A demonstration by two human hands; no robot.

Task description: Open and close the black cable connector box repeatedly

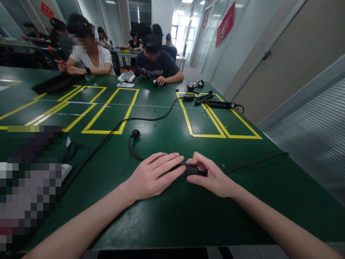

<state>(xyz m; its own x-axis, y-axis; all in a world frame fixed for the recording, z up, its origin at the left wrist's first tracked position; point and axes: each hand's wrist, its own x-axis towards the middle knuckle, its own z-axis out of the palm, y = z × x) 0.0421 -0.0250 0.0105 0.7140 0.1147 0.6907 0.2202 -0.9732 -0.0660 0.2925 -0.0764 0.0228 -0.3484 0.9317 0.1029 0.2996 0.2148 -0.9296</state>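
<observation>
Presently, a slender, matte black object (192,171) is at the near side of the glossy green bench (161,226). The left grip (155,176) stretches straight over it (whether it also squeezes, I cannot tell), while the right grip (215,178) pinches its end. Nearby lies a rounded black plug (136,133) on a curved cable (130,146); glass partitions (242,32) stand behind, to the right.

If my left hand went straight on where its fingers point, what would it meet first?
Most likely your right hand, whose curled fingers lie just past your left hand at the black device, though depth is hard to judge.
</observation>
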